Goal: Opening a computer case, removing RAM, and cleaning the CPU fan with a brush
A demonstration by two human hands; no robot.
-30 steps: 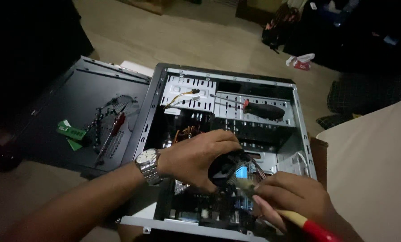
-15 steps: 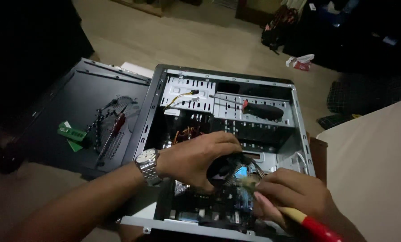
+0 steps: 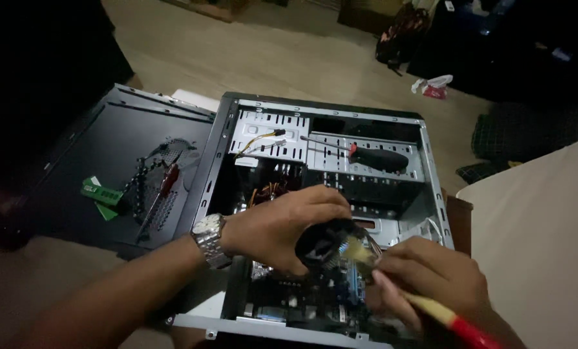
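Gripping the black fan [image 3: 324, 242] over the board inside the open case [image 3: 431, 174], the left hand [image 3: 282, 226] steadies it. The right hand [image 3: 428, 281], closed on a brush [image 3: 431, 307], lies just right; its handle runs down-right, bristles touching the fan's right edge.

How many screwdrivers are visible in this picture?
2: a black-handled screwdriver lies on the drive bay inside the open computer case; a red-handled screwdriver lies on the removed side panel.

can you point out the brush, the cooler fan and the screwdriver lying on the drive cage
brush [image 3: 453, 321]: head view, on its handle where yellow meets red, below the right hand.
cooler fan [image 3: 324, 242]: head view, on its dark round housing, under the left hand's fingers.
screwdriver [image 3: 378, 158]: head view, on its black handle.
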